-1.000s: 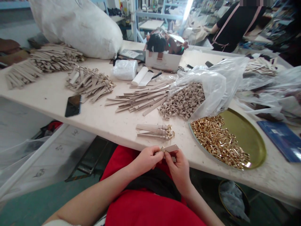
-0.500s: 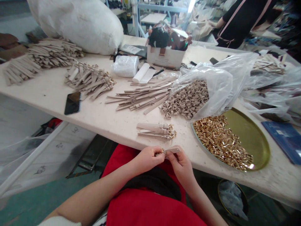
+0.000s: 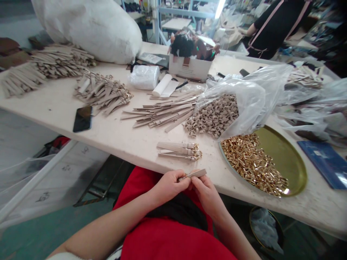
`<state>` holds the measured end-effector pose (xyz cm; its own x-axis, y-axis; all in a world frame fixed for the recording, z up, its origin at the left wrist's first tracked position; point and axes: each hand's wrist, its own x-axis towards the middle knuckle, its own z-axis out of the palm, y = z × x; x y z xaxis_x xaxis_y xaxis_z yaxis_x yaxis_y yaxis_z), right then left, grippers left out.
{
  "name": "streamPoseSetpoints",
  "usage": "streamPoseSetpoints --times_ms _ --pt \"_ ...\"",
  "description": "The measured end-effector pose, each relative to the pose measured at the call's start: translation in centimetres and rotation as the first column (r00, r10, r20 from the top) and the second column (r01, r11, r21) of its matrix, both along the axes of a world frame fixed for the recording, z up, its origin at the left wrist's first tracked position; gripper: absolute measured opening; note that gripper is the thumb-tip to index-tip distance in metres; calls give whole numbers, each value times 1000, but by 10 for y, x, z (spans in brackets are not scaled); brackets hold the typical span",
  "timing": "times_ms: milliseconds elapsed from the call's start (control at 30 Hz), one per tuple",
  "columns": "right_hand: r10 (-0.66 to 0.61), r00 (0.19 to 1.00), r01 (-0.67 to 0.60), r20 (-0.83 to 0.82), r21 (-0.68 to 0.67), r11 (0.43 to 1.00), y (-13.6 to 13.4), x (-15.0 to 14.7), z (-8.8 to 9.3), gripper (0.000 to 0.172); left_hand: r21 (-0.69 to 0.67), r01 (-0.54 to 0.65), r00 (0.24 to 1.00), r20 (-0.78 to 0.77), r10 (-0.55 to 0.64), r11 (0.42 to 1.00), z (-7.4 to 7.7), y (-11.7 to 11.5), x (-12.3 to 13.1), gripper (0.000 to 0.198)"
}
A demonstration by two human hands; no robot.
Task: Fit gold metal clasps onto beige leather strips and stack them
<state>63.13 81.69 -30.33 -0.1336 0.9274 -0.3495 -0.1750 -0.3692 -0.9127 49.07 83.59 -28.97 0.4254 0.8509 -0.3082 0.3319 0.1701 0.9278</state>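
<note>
My left hand and my right hand meet at the table's front edge, both pinching one beige strap. Its flat end sticks out above my right fingers. A bit of gold metal shows by my left fingertips, mostly hidden by them. Just beyond, a small bundle of finished-looking straps with gold clasps lies on the table. Farther back are loose long strips and a heap of small beige loops spilling from a clear plastic bag. Gold buckles or clasps fill part of a round tray.
A phone lies left of the strips. Behind it are strap piles, a big white sack, a wrapped bundle and a filled box. A blue folder is at right. Another person stands beyond the table.
The strap between my hands has turned, so it now shows more edge-on, and my right fingers have shifted slightly on it. The view has moved slightly.
</note>
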Motion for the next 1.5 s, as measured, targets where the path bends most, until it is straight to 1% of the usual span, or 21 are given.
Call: streamPoseSetpoints --times_ms 100,167,267,367,433,533,633,700,900,1033,1100,1167,1200,1233,1267,1300,1333,1400,1433,1467,1500 --pt "-30 999 31 -35 17 999 -2 0 -5 17 120 48 994 -100 -37 992 6 -2 -1 24" --pt "-50 999 50 6 48 998 -4 1 -7 18 175 78 989 -141 -53 981 9 -3 -2 26" --pt "-138 963 85 233 220 972 -6 1 -5 14 168 93 987 -145 -69 981 10 -2 -3 29" --pt "-209 879 20 429 405 914 -8 2 -3 9 132 86 991 -118 -70 988 7 1 -4 33" --pt "-168 888 -20 428 401 916 -6 4 -2 9 113 80 991 -114 -67 990 7 3 -3 34" --pt "-99 929 -17 357 308 951 1 6 -4 11 114 111 984 -151 -94 987 10 6 -2 33" --pt "-100 947 25 305 242 970 9 8 -6 13 135 153 978 -160 -131 979 14 9 -2 29" --pt "-110 951 38 288 245 969 13 9 -6 14 128 142 982 -141 -124 982 12 12 -2 29" --pt "-66 935 -55 348 328 943 14 7 -4 13 8 20 999 -31 -20 1000 -4 22 -3 35" --pt "-10 891 -170 455 354 920 18 11 -2 15 -47 -133 986 99 138 990 -6 27 0 27" --pt "75 869 -259 489 322 910 28 18 0 16 -32 -149 978 143 152 988 -4 31 1 34" --pt "101 862 -286 496 314 905 49 29 1 20 -8 -103 986 129 103 995 0 34 2 36" --pt "61 860 -262 507 335 905 64 35 0 22 -1 -91 990 109 90 996 2 35 2 33" --pt "-27 845 -212 533 382 900 81 41 -1 24 2 -94 992 88 93 996 4 37 2 30" --pt "-156 789 -166 595 451 877 99 46 -3 25 8 -114 991 71 113 993 4 37 3 28" --pt "-281 675 -173 683 516 839 118 50 -5 23 16 -143 988 62 141 990 5 37 3 28" --pt "-334 538 -244 774 522 817 136 52 -8 22 21 -166 984 62 164 986 4 37 4 28" --pt "-334 265 -385 905 417 823 164 54 -15 19 4 -181 980 84 180 983 3 36 4 28" --pt "-320 176 -424 931 365 829 173 54 -18 18 -12 -183 978 95 183 983 1 35 3 29" --pt "-310 127 -441 942 333 833 179 54 -20 18 -24 -186 977 105 187 982 0 34 2 29" --pt "-309 111 -445 944 325 834 181 55 -22 18 -28 -192 975 111 194 981 -1 34 1 28"
